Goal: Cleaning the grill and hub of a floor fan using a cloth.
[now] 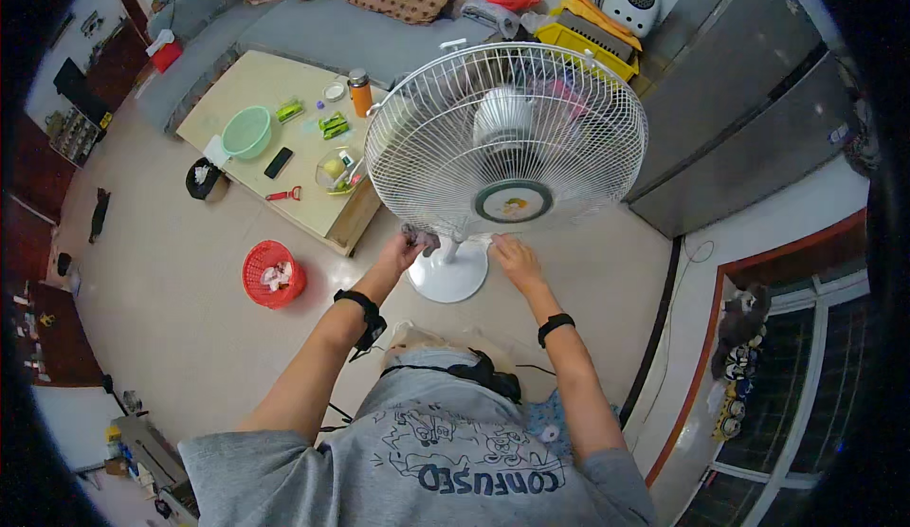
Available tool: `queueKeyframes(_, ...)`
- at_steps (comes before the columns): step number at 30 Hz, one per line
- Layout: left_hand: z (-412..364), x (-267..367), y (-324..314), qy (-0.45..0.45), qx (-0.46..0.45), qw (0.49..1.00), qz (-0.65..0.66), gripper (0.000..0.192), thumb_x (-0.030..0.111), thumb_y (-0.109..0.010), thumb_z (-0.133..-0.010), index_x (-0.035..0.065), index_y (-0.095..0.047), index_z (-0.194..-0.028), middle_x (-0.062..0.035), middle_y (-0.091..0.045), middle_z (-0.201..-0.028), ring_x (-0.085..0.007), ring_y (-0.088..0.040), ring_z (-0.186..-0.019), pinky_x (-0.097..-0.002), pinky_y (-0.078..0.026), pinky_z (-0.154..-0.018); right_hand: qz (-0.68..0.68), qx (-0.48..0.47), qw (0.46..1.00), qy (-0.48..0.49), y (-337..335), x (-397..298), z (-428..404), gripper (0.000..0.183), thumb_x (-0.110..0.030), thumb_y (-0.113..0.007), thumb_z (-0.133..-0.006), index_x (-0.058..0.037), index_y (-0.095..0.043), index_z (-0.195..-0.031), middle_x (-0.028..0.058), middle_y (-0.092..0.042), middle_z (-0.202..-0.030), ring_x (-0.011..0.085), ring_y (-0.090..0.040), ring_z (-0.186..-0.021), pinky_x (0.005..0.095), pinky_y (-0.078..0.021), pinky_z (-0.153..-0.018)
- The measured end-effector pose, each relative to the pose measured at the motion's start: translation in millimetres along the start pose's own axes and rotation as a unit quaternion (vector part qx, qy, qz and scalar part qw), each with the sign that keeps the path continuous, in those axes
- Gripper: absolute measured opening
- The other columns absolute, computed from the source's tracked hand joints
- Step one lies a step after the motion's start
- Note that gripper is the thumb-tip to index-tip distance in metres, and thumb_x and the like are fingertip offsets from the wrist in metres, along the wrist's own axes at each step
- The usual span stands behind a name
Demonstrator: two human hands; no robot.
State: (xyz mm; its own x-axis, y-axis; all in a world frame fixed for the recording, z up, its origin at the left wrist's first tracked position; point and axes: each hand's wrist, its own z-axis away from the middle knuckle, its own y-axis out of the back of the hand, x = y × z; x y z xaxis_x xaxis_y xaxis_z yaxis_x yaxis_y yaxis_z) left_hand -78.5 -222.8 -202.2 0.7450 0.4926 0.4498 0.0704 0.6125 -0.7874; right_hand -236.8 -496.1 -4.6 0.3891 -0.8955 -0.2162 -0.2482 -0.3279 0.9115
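Observation:
A white standing fan point(513, 200) with a wire guard faces me, its round white base point(448, 278) on the floor. My left hand point(400, 252) is closed on a crumpled greyish cloth point(424, 238) just below the guard's lower left edge. At the lower rim of the guard, right of the fan's pole, is my right hand point(517, 258); its fingertips are at the rim, and whether they grip it is not clear. The pole stands between the two hands.
A low table point(313, 211) at the left bears a green basin point(247, 132), a phone point(279, 162), a red peeler point(284, 194) and an orange bottle point(360, 92). A red basket point(274, 274) stands on the floor. Behind is a grey sofa point(306, 29); a grey refrigerator point(732, 93) stands right.

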Motion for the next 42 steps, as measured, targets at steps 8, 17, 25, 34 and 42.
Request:
queueKeyframes(8,2.8,-14.3,-40.9,-0.046,0.009,0.999,-0.015,0.016,0.009,-0.034,-0.091,0.0029,-0.047,-0.098,-0.0091,-0.050,-0.083,-0.0211,-0.052,-0.071,-0.0347,-0.053,-0.064,0.041,-0.011,0.999,-0.016,-31.4,12.6,25.6,0.025,-0.005,-0.055,-0.083,-0.0077,-0.057,-0.108,0.0080,-0.057,-0.113,0.0260,-0.055,-0.105,0.0349,-0.0478,-0.084)
queueKeyframes(17,26.4,-15.2,-93.7,-0.025,0.112,0.992,0.051,0.018,0.011,-0.039,-0.092,0.0038,-0.053,-0.100,-0.0087,-0.056,-0.091,-0.0204,-0.055,-0.077,-0.0316,-0.050,-0.066,0.011,-0.022,0.983,-0.181,-53.1,-0.4,107.1,0.021,-0.004,-0.054,-0.079,-0.0075,-0.063,-0.097,0.0087,-0.056,-0.108,0.0266,-0.054,-0.104,0.0407,-0.0478,-0.082)
queueKeyframes(25,25.7,1.9,-43.4,-0.111,0.102,0.986,0.075,0.016,0.011,-0.038,-0.092,0.0026,-0.050,-0.097,-0.0096,-0.053,-0.085,-0.0213,-0.052,-0.072,-0.0362,-0.047,-0.063,0.015,0.102,0.993,-0.050,8.7,-73.3,32.4,0.029,-0.005,-0.054,-0.077,-0.0091,-0.060,-0.105,0.0074,-0.055,-0.115,0.0259,-0.053,-0.106,0.0381,-0.0446,-0.087)
queueKeyframes(34,9.2,4.2,-77.8,-0.042,0.113,0.987,0.110,0.024,0.019,-0.044,-0.093,0.0055,-0.055,-0.109,-0.0088,-0.059,-0.104,-0.0220,-0.054,-0.096,-0.0410,-0.044,-0.088,0.000,0.203,0.979,-0.017,4.2,-72.2,-38.9,0.027,-0.002,-0.060,-0.070,-0.0034,-0.062,-0.096,0.0100,-0.060,-0.103,0.0268,-0.057,-0.097,0.0355,-0.0503,-0.079)
queueKeyframes(42,33.9,13.8,-126.1,-0.056,0.114,0.992,0.017,0.026,0.020,-0.039,-0.095,0.0052,-0.054,-0.110,-0.0090,-0.059,-0.107,-0.0206,-0.055,-0.095,-0.0376,-0.047,-0.082,-0.038,0.221,0.971,-0.079,-18.7,-78.4,-53.3,0.023,0.001,-0.059,-0.069,-0.0030,-0.063,-0.092,0.0101,-0.061,-0.101,0.0275,-0.058,-0.096,0.0368,-0.0503,-0.077)
